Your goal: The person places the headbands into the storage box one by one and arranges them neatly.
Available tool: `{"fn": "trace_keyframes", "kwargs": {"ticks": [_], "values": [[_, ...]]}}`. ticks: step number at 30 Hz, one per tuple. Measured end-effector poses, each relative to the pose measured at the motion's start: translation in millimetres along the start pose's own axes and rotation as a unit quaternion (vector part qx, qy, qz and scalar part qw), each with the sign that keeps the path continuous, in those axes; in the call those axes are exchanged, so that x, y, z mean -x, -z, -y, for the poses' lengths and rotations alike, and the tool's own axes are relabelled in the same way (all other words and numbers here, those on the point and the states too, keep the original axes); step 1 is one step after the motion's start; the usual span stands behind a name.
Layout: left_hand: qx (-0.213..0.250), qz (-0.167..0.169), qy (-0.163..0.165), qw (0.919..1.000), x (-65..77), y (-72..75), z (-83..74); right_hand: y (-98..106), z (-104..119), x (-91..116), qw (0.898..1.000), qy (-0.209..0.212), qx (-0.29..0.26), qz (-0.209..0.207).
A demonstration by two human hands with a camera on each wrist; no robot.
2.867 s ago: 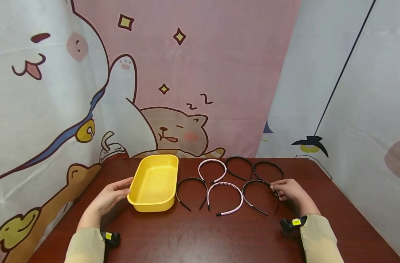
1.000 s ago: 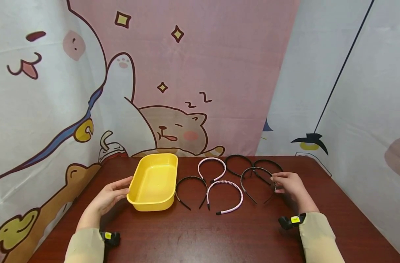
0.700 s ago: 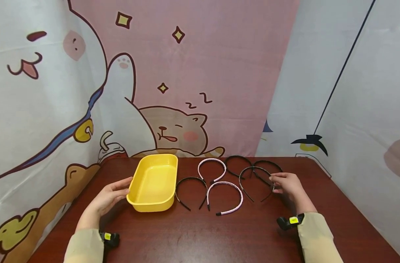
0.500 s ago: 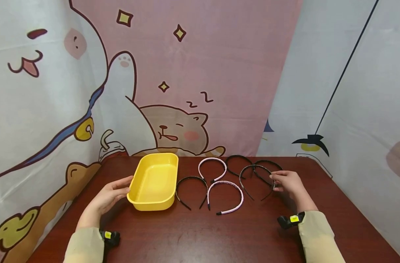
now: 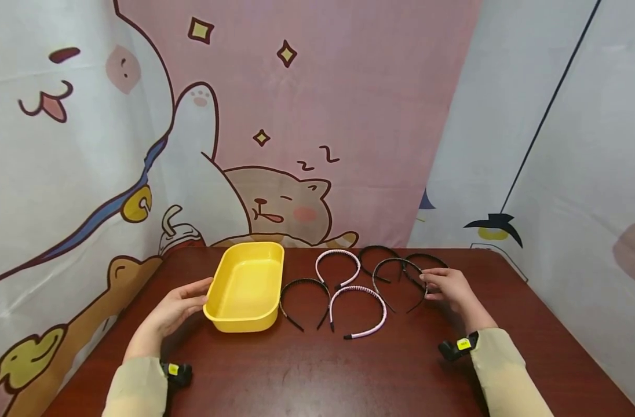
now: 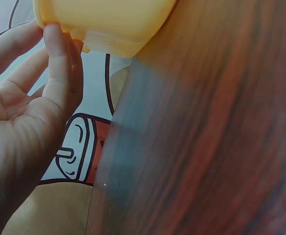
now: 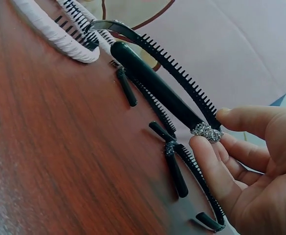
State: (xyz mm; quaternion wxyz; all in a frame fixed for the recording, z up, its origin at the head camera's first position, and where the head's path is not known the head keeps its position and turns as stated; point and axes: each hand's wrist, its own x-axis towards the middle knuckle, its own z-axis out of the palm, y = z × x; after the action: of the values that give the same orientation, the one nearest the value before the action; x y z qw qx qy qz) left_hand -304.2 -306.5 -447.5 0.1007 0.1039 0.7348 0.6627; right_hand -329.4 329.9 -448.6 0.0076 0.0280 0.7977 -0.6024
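My right hand [image 5: 453,292] pinches a black headband [image 5: 375,279] by its right side, between thumb and fingers. Seen from the right wrist, that headband [image 7: 157,88] has inner teeth and a patch of silver glitter at the pinch, and is raised above the table. At the left, my left hand [image 5: 174,313] holds the near-left edge of a yellow tray [image 5: 244,325]; thumb and fingers meet its rim in the left wrist view. Two pink-wrapped headbands, one behind [image 5: 317,267] and one in front [image 5: 369,332], lie between tray and right hand.
Another black headband [image 5: 291,319] lies right beside the tray. Two more, one at the back [image 5: 378,247] and one farther right [image 5: 424,255], lie behind the held one. The brown table [image 5: 317,376] ends at a cartoon-printed curtain [image 5: 375,116].
My right hand has lifted the black headband off the table and carried it back and slightly left. The left hand and tray have stayed in place.
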Motion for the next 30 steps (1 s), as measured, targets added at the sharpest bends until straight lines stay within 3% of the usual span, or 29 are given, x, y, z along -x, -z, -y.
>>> {"fn": "trace_keyframes", "kwargs": {"ticks": [11, 30], "values": [[0.007, -0.001, -0.005, 1.0000, -1.2, 0.9, 6.2, -10.1, 3.5, -1.9, 1.000, 0.004, -0.009, 0.004], [0.010, 0.005, -0.011, 0.9999, 1.9, -1.2, -0.6, -34.6, 18.6, -10.8, 0.999, 0.003, -0.033, 0.019]]}}
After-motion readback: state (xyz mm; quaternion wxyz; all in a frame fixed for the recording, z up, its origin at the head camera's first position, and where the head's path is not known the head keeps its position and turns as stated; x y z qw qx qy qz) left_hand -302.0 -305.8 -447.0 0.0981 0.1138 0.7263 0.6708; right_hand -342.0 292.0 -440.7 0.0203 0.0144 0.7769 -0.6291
